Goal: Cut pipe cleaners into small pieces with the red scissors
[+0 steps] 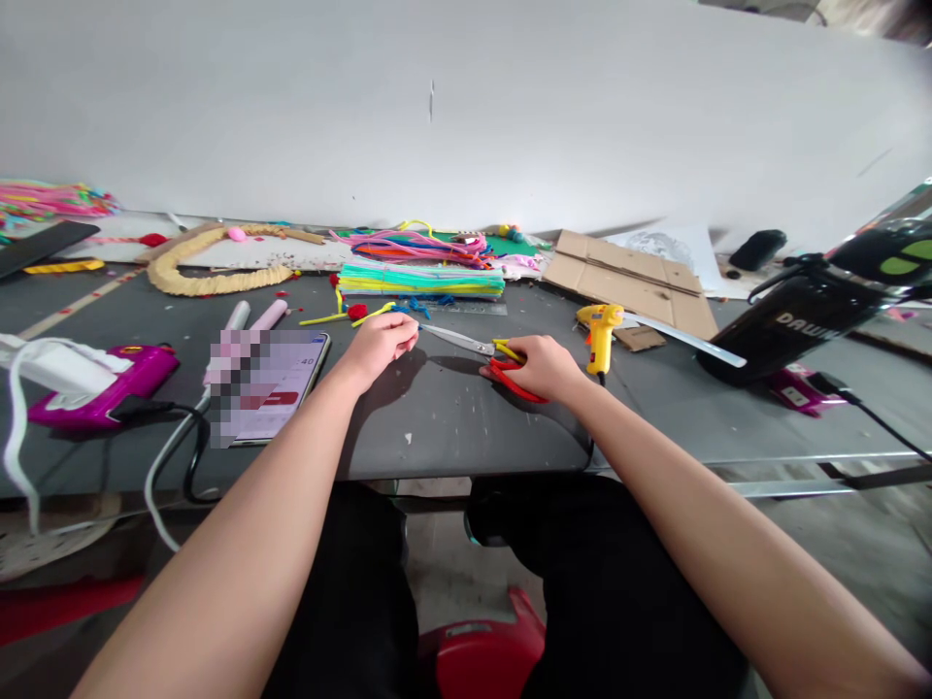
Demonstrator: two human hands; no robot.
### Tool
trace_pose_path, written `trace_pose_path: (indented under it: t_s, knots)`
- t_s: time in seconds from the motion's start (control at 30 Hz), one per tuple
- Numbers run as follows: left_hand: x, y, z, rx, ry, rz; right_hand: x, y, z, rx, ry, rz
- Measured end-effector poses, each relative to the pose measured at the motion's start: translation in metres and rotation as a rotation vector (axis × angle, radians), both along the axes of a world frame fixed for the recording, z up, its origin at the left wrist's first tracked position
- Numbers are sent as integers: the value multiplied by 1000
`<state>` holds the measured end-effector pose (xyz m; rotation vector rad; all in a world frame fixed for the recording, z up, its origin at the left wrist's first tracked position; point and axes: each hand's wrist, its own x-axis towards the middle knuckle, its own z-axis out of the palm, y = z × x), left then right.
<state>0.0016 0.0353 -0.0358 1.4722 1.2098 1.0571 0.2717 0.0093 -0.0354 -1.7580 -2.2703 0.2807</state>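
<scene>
My right hand (545,367) grips a pair of scissors (466,342) by its red and yellow handles, the blades pointing left. At the blade tips, my left hand (380,348) is closed in a pinch. A speck of blue shows at its fingertips, too small to name. Just beyond the hands lie small blue curled pieces (420,306), a red pompom (357,312) beside yellow fuzzy stems (324,318), and a bundle of green and yellow pipe cleaners (422,281). Behind that bundle is a pile of pink and orange pipe cleaners (422,249).
Right of my hands stands a yellow glue gun (600,338), with cardboard (626,277) and a black bottle (793,316) beyond. A phone (283,383), cables and a purple power strip (109,388) lie left. A curved tan form (175,277) sits at the back left.
</scene>
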Motion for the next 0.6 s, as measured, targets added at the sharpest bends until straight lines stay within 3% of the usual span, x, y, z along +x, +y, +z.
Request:
trace_pose_path:
  t_s: [0.6]
  knots:
    - [1,-1,2,-16,-23,12,0,-3,6,-38,108,-15]
